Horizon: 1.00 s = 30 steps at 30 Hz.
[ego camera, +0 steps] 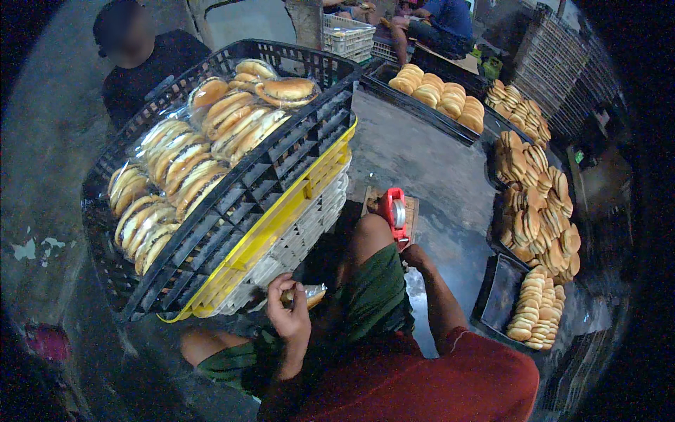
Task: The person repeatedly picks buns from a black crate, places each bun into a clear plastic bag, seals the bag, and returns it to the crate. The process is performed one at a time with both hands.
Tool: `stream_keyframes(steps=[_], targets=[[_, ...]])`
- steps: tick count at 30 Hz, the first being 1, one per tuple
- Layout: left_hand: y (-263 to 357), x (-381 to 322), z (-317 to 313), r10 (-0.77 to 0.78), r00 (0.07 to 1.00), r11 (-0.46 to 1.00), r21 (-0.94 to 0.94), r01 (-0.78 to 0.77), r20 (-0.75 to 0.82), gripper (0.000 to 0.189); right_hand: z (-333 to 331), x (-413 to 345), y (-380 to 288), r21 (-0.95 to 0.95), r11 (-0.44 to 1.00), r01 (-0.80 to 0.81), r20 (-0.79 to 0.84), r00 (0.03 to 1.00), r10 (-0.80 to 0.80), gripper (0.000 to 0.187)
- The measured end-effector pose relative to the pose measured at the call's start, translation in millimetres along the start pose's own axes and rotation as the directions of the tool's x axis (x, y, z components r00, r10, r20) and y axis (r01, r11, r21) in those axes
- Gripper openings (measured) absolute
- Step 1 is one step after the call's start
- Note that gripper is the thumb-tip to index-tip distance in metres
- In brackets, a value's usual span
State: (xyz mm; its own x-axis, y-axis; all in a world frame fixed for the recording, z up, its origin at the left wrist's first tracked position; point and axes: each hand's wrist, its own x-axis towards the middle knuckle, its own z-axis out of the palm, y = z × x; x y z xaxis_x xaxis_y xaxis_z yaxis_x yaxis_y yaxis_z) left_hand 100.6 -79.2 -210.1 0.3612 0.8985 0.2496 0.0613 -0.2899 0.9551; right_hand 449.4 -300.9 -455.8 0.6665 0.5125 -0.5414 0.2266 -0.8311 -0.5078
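Note:
My left hand [291, 306] holds a bun in a clear plastic bag [315, 297], low beside the stacked crates. My right hand [415, 257] is at the lower end of a red tape dispenser [393, 215], just past my knee; its fingers are partly hidden, and I cannot tell what they grip. The dispenser, with a pale roll in it, sits on a small wooden board [413, 208]. Bagged filled buns [184, 163] fill the black plastic crate [263, 182] on top of the stack at the left.
Under the black crate are a yellow crate [274, 219] and white crates [295, 245]. Black trays [498, 295] of buns [543, 216] line the right side. More buns lie in a tray [422, 113] at the back. A person [153, 68] is beyond the crates; others sit farther back.

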Motion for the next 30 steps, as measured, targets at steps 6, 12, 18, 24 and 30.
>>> stream_keyframes(steps=[6,12,18,24,30], targets=[[4.0,-2.4,9.3,-0.006,0.998,1.000,-0.008,0.007,0.064,0.024,-15.8,-70.8,-2.9,0.737,0.673,-0.068,0.053,0.998,0.043,0.031],[18.0,-5.7,23.3,-0.163,0.953,0.984,-0.023,0.175,0.256,0.026,14.4,-43.0,2.3,0.689,0.707,-0.160,0.037,0.982,0.187,0.022],[13.3,-7.4,21.5,-0.091,0.976,0.995,-0.021,0.097,0.197,0.024,49.8,18.1,2.8,0.247,0.968,-0.039,-0.384,0.913,0.134,0.041],[6.7,-13.1,26.2,-0.061,0.981,0.998,0.023,0.057,0.185,0.024,10.4,5.0,-10.9,0.115,0.985,0.129,-0.191,0.976,-0.106,0.034],[7.9,-13.9,29.3,-0.126,0.970,0.992,0.022,0.124,0.209,0.025,-30.3,-80.5,-26.4,0.761,0.634,-0.138,0.163,0.986,0.019,0.015]])
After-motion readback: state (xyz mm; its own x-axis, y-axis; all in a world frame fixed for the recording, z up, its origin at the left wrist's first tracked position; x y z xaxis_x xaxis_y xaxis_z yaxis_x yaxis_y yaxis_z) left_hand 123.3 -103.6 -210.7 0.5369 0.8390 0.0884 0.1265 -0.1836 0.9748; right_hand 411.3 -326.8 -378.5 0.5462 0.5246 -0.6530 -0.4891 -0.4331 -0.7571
